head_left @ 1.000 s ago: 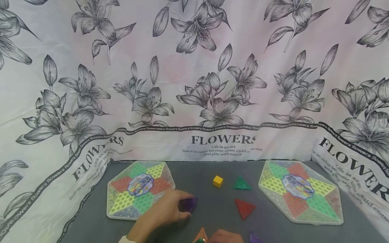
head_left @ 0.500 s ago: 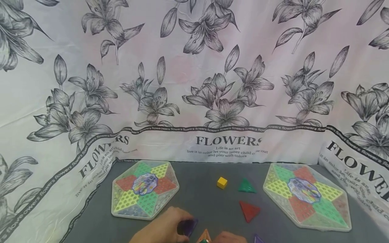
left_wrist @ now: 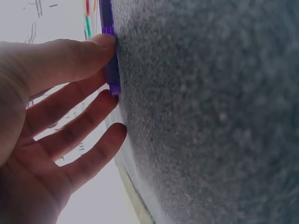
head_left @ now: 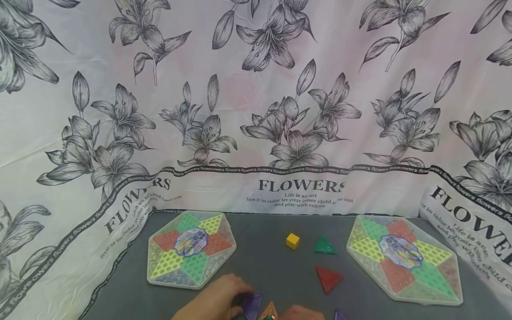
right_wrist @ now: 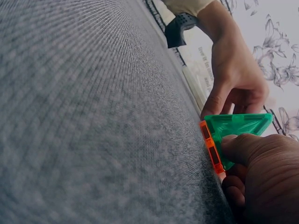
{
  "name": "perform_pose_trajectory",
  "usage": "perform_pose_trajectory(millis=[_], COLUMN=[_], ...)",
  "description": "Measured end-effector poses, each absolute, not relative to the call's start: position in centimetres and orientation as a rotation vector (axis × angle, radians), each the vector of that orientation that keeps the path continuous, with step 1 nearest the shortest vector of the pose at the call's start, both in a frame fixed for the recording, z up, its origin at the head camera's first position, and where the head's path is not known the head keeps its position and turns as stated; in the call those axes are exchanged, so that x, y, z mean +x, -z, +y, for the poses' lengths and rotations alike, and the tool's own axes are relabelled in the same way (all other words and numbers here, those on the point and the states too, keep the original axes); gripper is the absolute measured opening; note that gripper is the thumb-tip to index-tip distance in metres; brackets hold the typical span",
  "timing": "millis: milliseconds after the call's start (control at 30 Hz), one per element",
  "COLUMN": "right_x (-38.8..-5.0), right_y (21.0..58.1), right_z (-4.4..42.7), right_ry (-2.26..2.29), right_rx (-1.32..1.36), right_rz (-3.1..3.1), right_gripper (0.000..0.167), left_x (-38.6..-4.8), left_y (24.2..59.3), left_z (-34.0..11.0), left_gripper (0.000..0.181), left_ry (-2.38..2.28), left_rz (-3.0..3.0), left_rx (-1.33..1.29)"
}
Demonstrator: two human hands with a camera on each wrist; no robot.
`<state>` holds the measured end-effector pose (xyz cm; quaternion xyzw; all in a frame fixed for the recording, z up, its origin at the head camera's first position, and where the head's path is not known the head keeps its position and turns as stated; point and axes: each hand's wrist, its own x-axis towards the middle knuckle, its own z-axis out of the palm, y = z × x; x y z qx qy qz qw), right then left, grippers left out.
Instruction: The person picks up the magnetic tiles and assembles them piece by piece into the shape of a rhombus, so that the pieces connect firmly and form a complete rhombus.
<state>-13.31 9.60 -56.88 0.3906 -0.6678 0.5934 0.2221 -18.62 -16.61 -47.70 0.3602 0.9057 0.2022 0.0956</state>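
Pinching translucent triangle (right_wrist: 243, 123) — right hand (right_wrist: 271, 175)

White cloth with grey flowers (head_left: 256, 111): softly lit in the head view, glaring white in the left wrist view
Fuzzy grey tabletop (left_wrist: 210, 112): dim, blurry up close in both wrist views
Left hand (left_wrist: 30, 161): dim against that glare
Right hand (right_wrist: 275, 172): dark shadow by its fingers

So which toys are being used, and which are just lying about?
Seem used:
purple triangle, in left hand
green triangle in right hand, orange piece against it

Just lying about, probably:
yellow cube
red triangle
loose green triangle
other purple piece
two game boards
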Motion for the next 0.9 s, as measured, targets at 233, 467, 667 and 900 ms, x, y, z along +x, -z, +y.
perform_pose_trajectory(millis=[233,467,667,900], right_x=[-12.5,-12.3,-12.3,-12.7], right_y=[55.4,54.7,54.8,55.2], right_z=[11.7,11.6,11.5,11.8], right_ry=[-1.685,-1.653,-1.610,-1.564], right_rx=[1.058,0.872,0.843,0.910], right_rz=[-2.255,-2.446,-2.441,-2.407], right_gripper=[0.027,0.014,0.014,0.017], left_x=[-18.6,-18.4,-17.9,-17.6], left_y=[48.2,48.6,48.0,48.1], left_z=[-16.6,-17.0,-17.3,-17.1], left_gripper=[0.040,0.046,0.040,0.039], left_ry=[-0.715,-0.794,-0.940,-1.305], left_rz=[2.615,2.546,2.469,2.238], left_rx=[1.141,1.183,1.134,1.074])
